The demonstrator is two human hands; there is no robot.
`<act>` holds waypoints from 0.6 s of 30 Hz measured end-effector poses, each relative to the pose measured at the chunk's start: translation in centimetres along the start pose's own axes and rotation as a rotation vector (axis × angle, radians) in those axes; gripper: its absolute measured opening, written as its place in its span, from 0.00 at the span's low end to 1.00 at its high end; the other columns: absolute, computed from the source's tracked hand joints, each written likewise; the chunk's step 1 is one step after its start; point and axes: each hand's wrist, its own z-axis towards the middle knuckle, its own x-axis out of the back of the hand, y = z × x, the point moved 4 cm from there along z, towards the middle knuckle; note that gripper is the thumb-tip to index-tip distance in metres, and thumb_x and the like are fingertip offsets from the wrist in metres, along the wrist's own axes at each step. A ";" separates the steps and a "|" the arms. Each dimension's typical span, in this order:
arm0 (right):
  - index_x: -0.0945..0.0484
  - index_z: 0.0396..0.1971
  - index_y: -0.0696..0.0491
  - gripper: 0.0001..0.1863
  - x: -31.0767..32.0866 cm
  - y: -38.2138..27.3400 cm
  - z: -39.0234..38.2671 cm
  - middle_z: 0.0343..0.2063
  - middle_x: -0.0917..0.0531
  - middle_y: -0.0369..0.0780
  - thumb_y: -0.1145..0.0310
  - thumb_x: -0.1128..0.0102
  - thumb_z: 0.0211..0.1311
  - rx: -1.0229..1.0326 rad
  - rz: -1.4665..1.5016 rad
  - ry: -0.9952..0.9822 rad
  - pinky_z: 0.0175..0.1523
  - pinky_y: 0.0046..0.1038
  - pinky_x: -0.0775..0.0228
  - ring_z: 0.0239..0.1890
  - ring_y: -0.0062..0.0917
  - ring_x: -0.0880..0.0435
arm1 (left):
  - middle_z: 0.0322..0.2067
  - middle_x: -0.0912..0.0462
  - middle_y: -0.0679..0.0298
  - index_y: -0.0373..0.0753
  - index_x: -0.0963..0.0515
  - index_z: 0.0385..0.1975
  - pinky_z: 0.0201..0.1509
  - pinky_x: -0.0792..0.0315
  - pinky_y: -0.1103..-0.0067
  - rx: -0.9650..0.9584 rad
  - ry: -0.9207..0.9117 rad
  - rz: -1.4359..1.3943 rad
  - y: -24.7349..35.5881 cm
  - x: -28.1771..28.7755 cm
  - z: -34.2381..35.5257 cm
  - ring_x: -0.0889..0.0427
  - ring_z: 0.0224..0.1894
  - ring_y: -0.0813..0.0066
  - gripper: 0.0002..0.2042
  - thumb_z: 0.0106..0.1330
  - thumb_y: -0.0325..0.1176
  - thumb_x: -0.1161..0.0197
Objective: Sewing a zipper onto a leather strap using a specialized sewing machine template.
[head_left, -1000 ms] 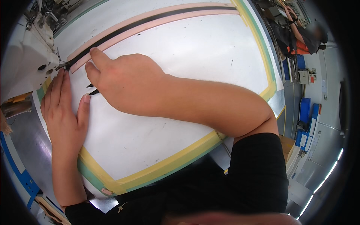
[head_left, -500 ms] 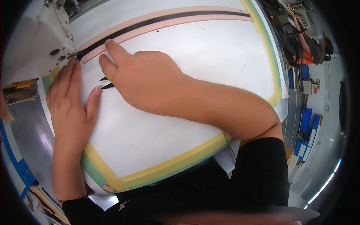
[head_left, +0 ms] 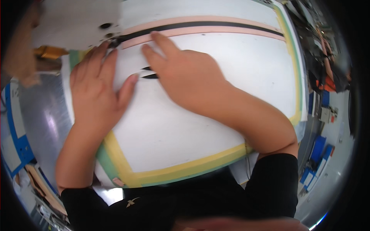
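Blur softens the top left, where a white sewing machine [head_left: 73,23] is cut off by the frame; its needle area cannot be made out. A small black tool [head_left: 149,73] shows only as two dark tips between the hands; the rest lies hidden under the right hand [head_left: 189,81], so whether that grip closes on it cannot be told. The left hand [head_left: 96,92] lies flat and open on the board [head_left: 216,127], fingers together and pointing up toward the machine, holding nothing. The right forearm crosses the board from the lower right and covers much of its middle.

The board is white, edged with yellow and green tape [head_left: 185,171], and rests on a grey metal surface [head_left: 46,123] seen at the left. A brass-coloured part [head_left: 48,52] sticks out beside the machine. At the far right, blue crates [head_left: 318,148] stand on the floor, small and bent by the lens.

A black strip [head_left: 216,26] between two pink bands [head_left: 216,32] lies along the board's far side, its long axis running left to right, the left end pointing at the machine. The right index fingertip touches the pink band near that end; the left fingertips rest just beside it.
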 end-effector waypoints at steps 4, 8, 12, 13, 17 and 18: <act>0.25 0.65 0.51 0.30 -0.1 0.0 -0.1 0.70 0.29 0.47 0.71 0.36 0.59 -0.047 -0.070 0.012 0.44 0.36 0.17 0.40 0.38 0.11 | 0.62 0.22 0.48 0.34 0.24 0.61 0.68 0.34 0.59 0.023 0.054 -0.098 -0.4 -0.1 -0.1 0.24 0.63 0.46 0.28 0.62 0.39 0.27; 0.25 0.60 0.61 0.26 0.2 0.1 -0.1 0.66 0.27 0.58 0.76 0.42 0.58 0.014 -0.070 0.060 0.40 0.38 0.17 0.34 0.42 0.11 | 0.63 0.24 0.48 0.38 0.25 0.64 0.68 0.33 0.60 -0.016 0.029 -0.184 0.3 -0.2 0.3 0.25 0.63 0.46 0.31 0.60 0.41 0.25; 0.25 0.60 0.61 0.26 0.3 -0.1 0.0 0.65 0.27 0.57 0.76 0.42 0.58 0.019 -0.091 0.075 0.39 0.37 0.17 0.33 0.41 0.11 | 0.65 0.25 0.49 0.38 0.27 0.67 0.70 0.35 0.60 -0.033 0.009 -0.144 0.8 -0.3 0.5 0.27 0.65 0.45 0.34 0.62 0.44 0.27; 0.25 0.60 0.61 0.26 0.2 -0.1 0.1 0.65 0.27 0.57 0.76 0.42 0.58 0.016 -0.089 0.076 0.39 0.37 0.17 0.33 0.41 0.11 | 0.65 0.25 0.49 0.38 0.27 0.67 0.70 0.35 0.60 -0.035 0.006 -0.144 0.6 -0.6 0.5 0.27 0.65 0.45 0.34 0.62 0.44 0.27; 0.24 0.59 0.61 0.26 0.3 -0.1 0.1 0.64 0.26 0.56 0.77 0.42 0.57 0.031 -0.092 0.090 0.38 0.36 0.17 0.33 0.40 0.11 | 0.61 0.22 0.50 0.33 0.23 0.62 0.67 0.34 0.58 -0.032 0.039 -0.111 -0.1 -0.8 0.8 0.26 0.65 0.51 0.31 0.65 0.50 0.31; 0.24 0.59 0.61 0.26 0.3 0.0 0.0 0.64 0.26 0.56 0.77 0.42 0.57 0.036 -0.099 0.104 0.37 0.36 0.17 0.32 0.40 0.11 | 0.60 0.21 0.50 0.32 0.22 0.60 0.67 0.34 0.58 -0.034 0.067 -0.123 -0.3 -0.5 0.8 0.26 0.65 0.52 0.30 0.65 0.49 0.31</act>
